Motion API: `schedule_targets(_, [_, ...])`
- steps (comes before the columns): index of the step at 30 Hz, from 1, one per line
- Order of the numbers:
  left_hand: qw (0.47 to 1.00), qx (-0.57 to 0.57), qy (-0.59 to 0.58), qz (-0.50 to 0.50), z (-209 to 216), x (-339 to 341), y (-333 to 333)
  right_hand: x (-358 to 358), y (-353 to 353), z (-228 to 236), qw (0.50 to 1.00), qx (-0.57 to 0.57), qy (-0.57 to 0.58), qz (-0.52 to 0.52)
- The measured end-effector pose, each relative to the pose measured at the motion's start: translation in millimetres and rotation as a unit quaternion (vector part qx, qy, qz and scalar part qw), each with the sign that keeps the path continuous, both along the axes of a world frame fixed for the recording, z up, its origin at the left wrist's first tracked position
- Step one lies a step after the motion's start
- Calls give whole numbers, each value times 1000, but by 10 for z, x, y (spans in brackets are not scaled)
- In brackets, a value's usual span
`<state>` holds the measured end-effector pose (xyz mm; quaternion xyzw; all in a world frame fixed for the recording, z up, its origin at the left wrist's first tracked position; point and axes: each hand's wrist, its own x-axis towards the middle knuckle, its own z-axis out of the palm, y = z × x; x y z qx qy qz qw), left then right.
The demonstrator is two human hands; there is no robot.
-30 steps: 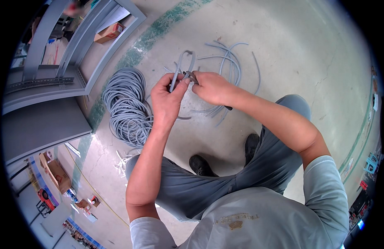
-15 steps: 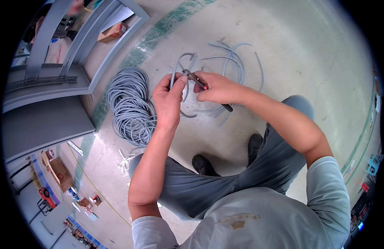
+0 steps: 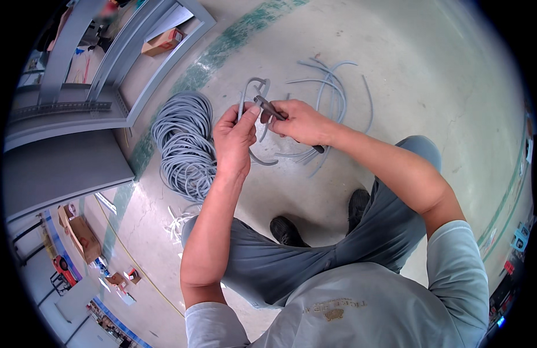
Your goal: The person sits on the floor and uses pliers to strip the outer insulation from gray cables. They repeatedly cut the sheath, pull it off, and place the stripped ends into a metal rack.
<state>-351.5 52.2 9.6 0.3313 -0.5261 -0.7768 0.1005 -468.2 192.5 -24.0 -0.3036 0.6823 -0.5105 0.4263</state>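
My left hand [image 3: 233, 134] is closed on a grey cable [image 3: 243, 94], pinching it between thumb and fingers. The cable bends in a loop above the hand, and a tail hangs below toward the floor. My right hand [image 3: 303, 123] grips a pair of dark-handled pliers [image 3: 272, 108]. Their jaws are at the cable, close beside my left thumb; whether they are closed on it I cannot tell. My right fingers partly hide the handles, and one handle end shows below the palm.
A large coil of grey cable [image 3: 184, 145] lies on the floor to the left. Several loose cable lengths [image 3: 341, 93] lie ahead to the right. White scraps [image 3: 177, 223] sit near my left knee. A grey metal cabinet frame [image 3: 164, 75] and cardboard boxes [image 3: 86, 238] stand farther left.
My right hand has turned slightly, so the pliers' red handle detail no longer shows. The cable loop above my left hand has shifted its shape. My left hand keeps its hold.
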Motion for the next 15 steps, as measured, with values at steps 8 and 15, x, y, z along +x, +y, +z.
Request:
schedule_targets(8, [1000,18,12,-12,25,11,-28,-12,46,-7,980,26,196,35])
schedule_targets(15, [1000,8,20,-19,43,-14,15,-44,83,227,959,81,260,79])
